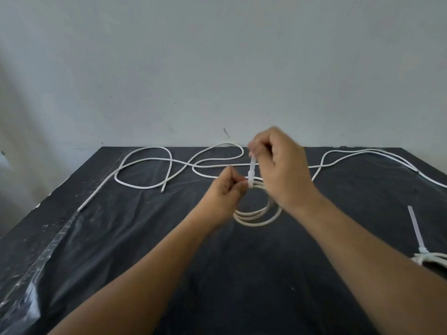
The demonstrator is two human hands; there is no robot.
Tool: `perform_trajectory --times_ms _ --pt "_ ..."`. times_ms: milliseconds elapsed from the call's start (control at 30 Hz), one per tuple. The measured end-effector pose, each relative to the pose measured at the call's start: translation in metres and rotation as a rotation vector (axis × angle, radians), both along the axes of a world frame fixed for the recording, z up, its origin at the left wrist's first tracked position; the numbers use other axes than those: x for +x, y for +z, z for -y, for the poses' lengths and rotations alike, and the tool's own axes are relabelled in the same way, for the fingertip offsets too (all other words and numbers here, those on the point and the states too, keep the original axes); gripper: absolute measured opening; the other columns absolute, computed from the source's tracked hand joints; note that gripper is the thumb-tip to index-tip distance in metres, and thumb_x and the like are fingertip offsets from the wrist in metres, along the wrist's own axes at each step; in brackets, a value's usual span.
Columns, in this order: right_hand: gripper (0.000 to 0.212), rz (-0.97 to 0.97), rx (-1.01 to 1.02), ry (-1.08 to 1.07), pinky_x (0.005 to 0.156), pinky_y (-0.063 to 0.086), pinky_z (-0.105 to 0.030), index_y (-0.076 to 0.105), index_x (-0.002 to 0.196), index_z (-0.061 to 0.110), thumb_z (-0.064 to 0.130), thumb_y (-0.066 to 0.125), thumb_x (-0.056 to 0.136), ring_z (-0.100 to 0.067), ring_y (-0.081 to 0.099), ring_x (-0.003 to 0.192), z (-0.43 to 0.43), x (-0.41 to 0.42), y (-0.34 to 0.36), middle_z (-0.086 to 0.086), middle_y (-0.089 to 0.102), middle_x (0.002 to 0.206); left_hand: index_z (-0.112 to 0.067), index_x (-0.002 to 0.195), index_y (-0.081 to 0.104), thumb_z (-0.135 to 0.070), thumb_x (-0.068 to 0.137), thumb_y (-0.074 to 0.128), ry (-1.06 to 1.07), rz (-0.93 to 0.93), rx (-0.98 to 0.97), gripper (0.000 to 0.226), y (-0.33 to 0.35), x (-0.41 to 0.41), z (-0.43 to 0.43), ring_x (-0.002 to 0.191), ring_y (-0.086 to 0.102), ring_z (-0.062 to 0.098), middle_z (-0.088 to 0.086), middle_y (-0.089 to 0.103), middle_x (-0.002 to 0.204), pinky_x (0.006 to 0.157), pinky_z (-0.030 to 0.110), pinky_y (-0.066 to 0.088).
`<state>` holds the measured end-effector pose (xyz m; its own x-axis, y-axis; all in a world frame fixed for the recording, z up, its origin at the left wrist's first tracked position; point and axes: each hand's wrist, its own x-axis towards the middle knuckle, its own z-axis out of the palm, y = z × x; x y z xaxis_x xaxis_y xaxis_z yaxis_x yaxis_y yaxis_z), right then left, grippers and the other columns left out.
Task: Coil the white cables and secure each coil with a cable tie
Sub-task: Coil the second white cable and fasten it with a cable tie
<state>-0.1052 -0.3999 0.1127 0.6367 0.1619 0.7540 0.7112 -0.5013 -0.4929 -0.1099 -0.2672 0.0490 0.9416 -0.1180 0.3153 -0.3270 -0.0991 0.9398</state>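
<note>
A white cable coil (256, 220) of several loops hangs above the black table (145, 238). My left hand (226, 189) pinches the top of the coil right beside a white cable tie (252, 171) wrapped round the loops. My right hand (280, 165) pinches the tie's tail, which stands up from the coil. A loose white cable (154, 160) winds across the far part of the table in wide curves. At the right edge lies another tied coil (433, 259) with its tie tail (415, 226) sticking out toward the far side.
Wrinkled black plastic covers the table, with a clear tape strip (48, 252) along its left side. More white cable (387, 153) runs off the far right corner. A grey wall (217, 68) stands right behind the table.
</note>
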Motion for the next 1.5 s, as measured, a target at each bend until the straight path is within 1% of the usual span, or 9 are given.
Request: perform_trajectory --times_ms 167,367,600,733,933,1033,1133,1233,1500 --pt "0.018 -0.286 0.163 -0.062 0.066 0.057 -0.033 0.052 0.078 0.013 0.019 0.055 0.096 -0.009 0.066 0.060 0.006 0.026 0.018 -0.002 0.065 0.066 -0.017 0.079 0.042 -0.005 0.097 0.046 -0.073 0.015 0.086 0.022 0.001 -0.007 0.008 0.055 0.034 0.017 0.006 0.042 0.065 0.055 0.035 0.032" --pt "0.022 0.015 -0.205 0.154 0.063 0.038 -0.023 0.055 0.077 0.004 0.020 0.052 0.092 -0.012 0.048 0.067 -0.010 -0.038 -0.032 -0.001 0.057 0.072 -0.015 0.083 0.045 -0.005 0.098 0.044 0.103 -0.153 -0.163 0.018 0.010 0.014 -0.009 0.054 0.041 0.009 0.000 0.048 0.064 0.050 0.024 0.036" --pt "0.017 0.008 0.110 0.024 0.060 0.046 -0.024 0.053 0.080 0.005 0.013 0.054 0.095 -0.012 0.059 0.062 -0.001 -0.009 0.001 -0.001 0.063 0.067 -0.013 0.079 0.042 -0.002 0.097 0.043 0.009 -0.078 -0.091 0.022 0.003 -0.007 0.008 0.050 0.033 0.012 0.005 0.044 0.063 0.050 0.030 0.028" --pt "0.021 -0.057 0.036 -0.107 0.060 0.044 -0.024 0.053 0.081 0.003 0.018 0.054 0.095 -0.022 0.060 0.067 0.009 0.022 0.021 -0.012 0.065 0.071 -0.010 0.083 0.042 -0.004 0.098 0.043 -0.091 -0.017 -0.001 0.017 0.007 -0.018 0.013 0.053 0.032 0.011 0.003 0.043 0.065 0.052 0.032 0.030" --pt "0.023 -0.229 0.001 -0.184 0.054 0.035 -0.006 0.053 0.080 -0.001 0.016 0.056 0.095 0.020 0.048 0.059 0.024 0.040 0.007 -0.001 0.057 0.066 -0.014 0.082 0.041 -0.006 0.099 0.043 -0.198 -0.051 0.055 0.019 0.009 -0.026 0.024 0.053 0.032 0.012 0.001 0.042 0.062 0.050 0.031 0.030" --pt "0.025 -0.296 0.010 -0.228 0.056 0.037 -0.009 0.055 0.078 0.003 0.021 0.057 0.094 0.013 0.051 0.058 0.041 0.042 -0.011 0.003 0.056 0.064 -0.014 0.082 0.040 -0.005 0.099 0.041 -0.262 -0.119 0.057 0.019 0.007 -0.028 0.034 0.048 0.032 0.009 0.003 0.039 0.061 0.047 0.025 0.030" --pt "0.023 -0.447 0.217 -0.140 0.078 0.055 -0.034 0.061 0.089 0.017 0.036 0.051 0.096 -0.008 0.066 0.075 0.067 0.028 -0.019 0.003 0.070 0.088 -0.012 0.083 0.042 -0.004 0.099 0.040 -0.221 -0.168 0.024 0.018 0.005 -0.025 0.047 0.046 0.034 0.006 0.004 0.042 0.063 0.046 0.022 0.031" --pt "0.036 -0.729 0.228 0.035 0.085 0.052 -0.032 0.050 0.126 0.027 0.045 0.045 0.095 -0.009 0.070 0.088 0.098 -0.008 -0.024 0.004 0.065 0.115 -0.012 0.084 0.044 -0.005 0.099 0.040 -0.137 -0.209 -0.125 0.017 0.008 -0.016 0.062 0.047 0.039 0.008 0.005 0.052 0.066 0.044 0.020 0.037" --pt "0.025 -0.516 0.139 -0.237 0.063 0.047 -0.024 0.061 0.114 0.029 0.023 0.039 0.102 -0.008 0.059 0.059 0.178 -0.068 -0.052 0.002 0.057 0.062 -0.017 0.094 0.052 -0.017 0.100 0.044 -0.322 -0.153 -0.129 0.010 0.008 -0.017 0.145 0.073 0.060 0.012 0.002 0.065 0.083 0.071 0.031 0.052"
